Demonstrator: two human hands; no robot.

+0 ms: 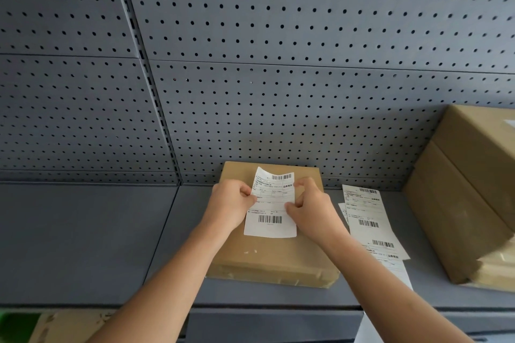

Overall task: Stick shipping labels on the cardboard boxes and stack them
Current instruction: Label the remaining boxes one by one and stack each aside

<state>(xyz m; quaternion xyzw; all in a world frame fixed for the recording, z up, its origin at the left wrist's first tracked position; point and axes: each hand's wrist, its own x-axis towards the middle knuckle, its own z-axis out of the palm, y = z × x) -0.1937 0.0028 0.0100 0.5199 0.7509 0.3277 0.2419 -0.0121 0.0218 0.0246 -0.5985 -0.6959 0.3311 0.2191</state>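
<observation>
Head view: both hands pinch a shipping label (271, 205) over the flat cardboard box (271, 253) on the shelf (83, 237), left hand (232, 205) and right hand (309, 207) closed on its side edges. Peeling step, I judge; next, press it flat. Spare labels (370, 223) lie right, stacked boxes (468, 189) beyond.

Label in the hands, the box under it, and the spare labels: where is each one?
Label (271, 227): head view, on its lower barcode part.
Box (274, 259): head view, on the bare top near the front edge.
Spare labels (367, 220): head view, on the top sheet, right of the box.
</observation>
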